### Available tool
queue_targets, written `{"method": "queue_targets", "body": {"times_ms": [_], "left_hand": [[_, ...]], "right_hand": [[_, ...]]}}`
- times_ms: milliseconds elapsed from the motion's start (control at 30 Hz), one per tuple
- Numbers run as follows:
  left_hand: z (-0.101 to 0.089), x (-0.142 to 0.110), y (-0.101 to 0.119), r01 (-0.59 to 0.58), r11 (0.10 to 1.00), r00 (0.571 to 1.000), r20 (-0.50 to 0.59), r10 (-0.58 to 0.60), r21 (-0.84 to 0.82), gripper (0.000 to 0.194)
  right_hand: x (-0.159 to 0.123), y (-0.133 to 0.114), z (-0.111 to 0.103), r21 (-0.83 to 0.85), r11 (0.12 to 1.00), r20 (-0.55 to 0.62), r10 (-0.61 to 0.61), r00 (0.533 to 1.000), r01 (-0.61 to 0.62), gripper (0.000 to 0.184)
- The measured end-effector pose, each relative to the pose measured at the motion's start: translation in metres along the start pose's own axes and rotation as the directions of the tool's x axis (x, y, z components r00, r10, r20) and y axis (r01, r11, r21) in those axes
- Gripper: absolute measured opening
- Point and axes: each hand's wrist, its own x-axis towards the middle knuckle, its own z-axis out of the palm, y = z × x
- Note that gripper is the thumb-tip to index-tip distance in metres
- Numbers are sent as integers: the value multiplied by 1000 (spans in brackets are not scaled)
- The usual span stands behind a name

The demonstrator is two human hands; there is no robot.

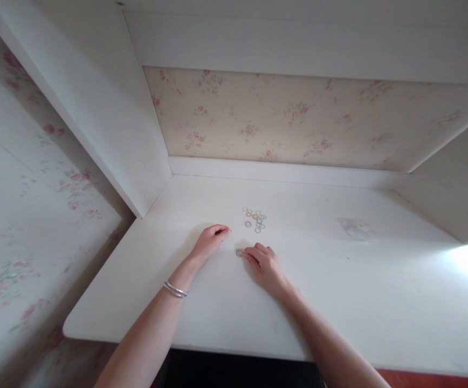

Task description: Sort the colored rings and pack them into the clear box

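Observation:
My right hand (263,263) rests low over the white desk, thumb and fingers closed on a small pale ring (239,252) at the fingertips. To its left, my left hand (212,240) has thumb and fingers pinched together; whatever they hold, if anything, is too small to make out. Just beyond both hands lies a loose cluster of small coloured rings (259,221), yellow, orange, green, blue and pinkish, some overlapping. Their material cannot be told at this size.
A clear plastic packet (356,229) lies on the white desk (379,302) to the right. Upright white panels (153,161) close the sides, with floral wallpaper (282,118) behind. A white shelf (298,43) hangs overhead. The desk's left corner is rounded.

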Motion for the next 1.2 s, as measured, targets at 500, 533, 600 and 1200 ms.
{"method": "queue_targets", "body": {"times_ms": [500,533,600,1200], "left_hand": [[11,8,-5,-214,932,976,89,196,293,24],[12,12,-4,-239,916,971,100,218,324,24],[16,22,0,-293,874,956,132,262,388,25],[44,99,13,-385,709,916,336,218,591,15]], "right_hand": [[3,-2,-4,83,991,-97,116,988,-108,23],[2,-2,-5,111,986,-109,135,985,-123,23],[2,-1,-5,164,977,-117,157,981,-137,22],[4,8,-7,218,970,-73,121,990,-103,21]]}}
